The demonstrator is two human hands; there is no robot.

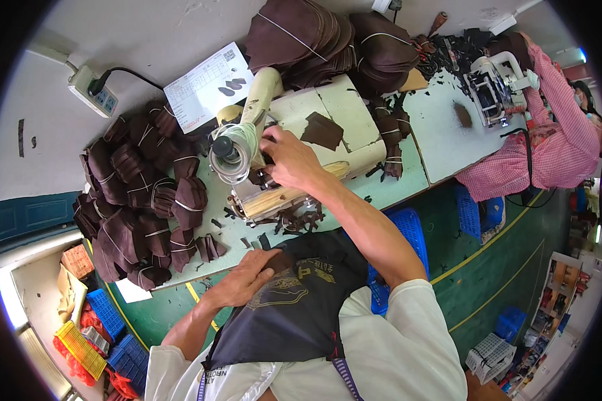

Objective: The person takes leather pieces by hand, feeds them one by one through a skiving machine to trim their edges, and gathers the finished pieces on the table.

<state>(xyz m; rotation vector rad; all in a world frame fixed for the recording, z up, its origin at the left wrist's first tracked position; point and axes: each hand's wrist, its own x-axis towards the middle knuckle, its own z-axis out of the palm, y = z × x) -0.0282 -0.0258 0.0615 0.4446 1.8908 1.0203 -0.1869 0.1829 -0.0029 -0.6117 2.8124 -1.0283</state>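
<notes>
My left hand [246,275] rests low against my dark apron [301,287], at the table's front edge. Its fingers close on a small dark brown leather piece [279,261]. My right hand [291,159] reaches up to the working end of a cream machine that looks like a skiving or sewing machine [266,93]. The fingers there are curled in by the machine head, and what they grip is hidden. Just right of that hand, one flat brown leather piece [324,131] lies on the machine's top. Dark scraps [294,219] gather below the machine front.
Tied bundles of brown leather pieces [140,180] pile up on the left, with larger stacks [301,37] behind. A printed sheet [207,87] leans near the power socket [93,91]. At the right, a co-worker in a pink checked sleeve [552,87] sits by another machine [495,87]. Blue crates [478,210] stand below.
</notes>
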